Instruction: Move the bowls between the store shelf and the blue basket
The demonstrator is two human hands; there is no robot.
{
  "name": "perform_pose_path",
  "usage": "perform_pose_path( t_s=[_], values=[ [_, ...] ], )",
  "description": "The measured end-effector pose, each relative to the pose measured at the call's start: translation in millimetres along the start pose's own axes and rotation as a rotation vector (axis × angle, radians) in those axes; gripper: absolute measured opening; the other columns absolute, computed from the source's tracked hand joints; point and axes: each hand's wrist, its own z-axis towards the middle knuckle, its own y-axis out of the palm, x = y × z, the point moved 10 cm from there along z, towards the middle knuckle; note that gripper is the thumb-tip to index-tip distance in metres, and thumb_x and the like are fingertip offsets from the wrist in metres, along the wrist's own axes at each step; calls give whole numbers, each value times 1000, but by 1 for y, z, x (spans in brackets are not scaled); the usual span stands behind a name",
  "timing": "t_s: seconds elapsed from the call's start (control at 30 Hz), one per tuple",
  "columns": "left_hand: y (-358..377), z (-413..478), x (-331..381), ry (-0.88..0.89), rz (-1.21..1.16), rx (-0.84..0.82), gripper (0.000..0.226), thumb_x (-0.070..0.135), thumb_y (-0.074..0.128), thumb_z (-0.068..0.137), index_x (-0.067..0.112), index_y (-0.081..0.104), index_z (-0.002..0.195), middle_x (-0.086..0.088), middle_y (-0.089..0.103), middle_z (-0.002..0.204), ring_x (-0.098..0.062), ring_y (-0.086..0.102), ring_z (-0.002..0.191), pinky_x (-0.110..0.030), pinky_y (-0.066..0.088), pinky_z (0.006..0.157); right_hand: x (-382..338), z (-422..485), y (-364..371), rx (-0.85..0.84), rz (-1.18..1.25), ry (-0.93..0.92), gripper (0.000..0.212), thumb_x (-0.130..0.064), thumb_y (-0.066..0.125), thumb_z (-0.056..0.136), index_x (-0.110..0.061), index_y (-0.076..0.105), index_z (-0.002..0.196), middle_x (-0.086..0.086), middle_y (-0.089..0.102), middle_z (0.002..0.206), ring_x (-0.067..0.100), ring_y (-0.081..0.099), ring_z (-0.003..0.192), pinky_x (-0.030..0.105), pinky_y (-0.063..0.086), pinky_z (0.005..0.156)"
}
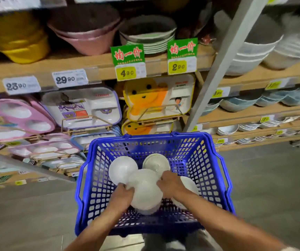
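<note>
A blue basket (209,160) with latticed walls stands on the floor below me, in front of the store shelf (95,69). Several white bowls lie inside it. Both my hands grip a stack of white bowls (145,189) in the middle of the basket: my left hand (123,195) on its left rim, my right hand (171,183) on its right rim. A white bowl (123,169) lies at the far left, another white bowl (155,163) at the far right. A further white bowl (190,185) is partly hidden behind my right wrist.
The shelf holds yellow, pink and green bowl stacks (147,35) above price tags (127,62), and children's divided trays (80,107) below. A grey upright post (218,64) splits the shelving; white and blue bowls (254,51) fill the right bays. Grey floor surrounds the basket.
</note>
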Motion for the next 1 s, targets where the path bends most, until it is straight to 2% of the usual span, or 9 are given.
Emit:
perform_pose_path(
  t_s=[0.13,0.2,0.33,0.43,0.53,0.63,0.73,0.87,1.0],
  values=[
    [-23,-33,58,182,-73,128,15,13,48,95,14,46,110,-6,62,99,-15,56,77,-18,38,53,-19,-38,-66,167,64,-111,8,-17,56,87,-10,60,85,16,68,105,29,62,101,29,43,71],
    [-28,-51,90,283,-178,163,11,11,48,96,18,47,104,-2,61,90,-11,55,73,-13,39,45,-17,-56,-96,241,180,-131,23,-13,58,85,-17,46,66,16,67,85,29,67,86,28,41,61],
    [-19,-89,153,450,-471,106,19,12,50,96,27,48,106,-3,59,107,-15,59,90,-20,48,61,1,-92,-157,301,473,-206,23,-8,61,82,-13,43,69,6,53,54,9,56,36,22,42,42],
    [6,-117,200,482,-688,-24,29,13,48,94,35,48,113,1,57,115,-22,60,101,-37,56,66,25,-122,-211,380,671,-273,18,-8,63,80,-13,49,70,5,54,52,21,56,41,30,46,44],
    [37,-145,251,516,-783,-107,34,15,45,93,35,50,121,-1,56,120,-24,57,101,-31,55,54,55,-153,-260,399,838,-334,13,-13,60,83,-12,55,71,1,57,49,17,54,38,22,42,40],
    [79,-169,297,544,-781,-168,37,22,43,94,32,51,128,-2,60,122,-25,60,106,-31,57,56,97,-174,-301,436,935,-375,17,-24,59,86,-9,66,85,4,61,71,19,61,62,33,52,55],
    [135,-193,338,520,-773,-250,25,26,44,94,30,58,114,-4,66,113,-27,64,102,-38,58,62,151,-186,-327,388,1100,-384,18,-26,55,91,-16,68,100,1,67,97,18,63,89,31,59,64],
    [217,-218,381,428,-724,-358,21,31,48,92,23,59,108,-10,68,102,-27,65,89,-42,58,60,226,-202,-352,316,1355,-369,23,-32,52,93,-22,65,109,2,68,108,21,64,96,33,57,72],
    [293,-241,420,396,-657,-472,32,34,47,92,17,58,116,-14,68,111,-36,66,99,-50,59,70,294,-219,-380,290,1463,-390,34,-35,48,95,-17,62,120,4,72,108,20,69,94,35,58,70]
  ],
)
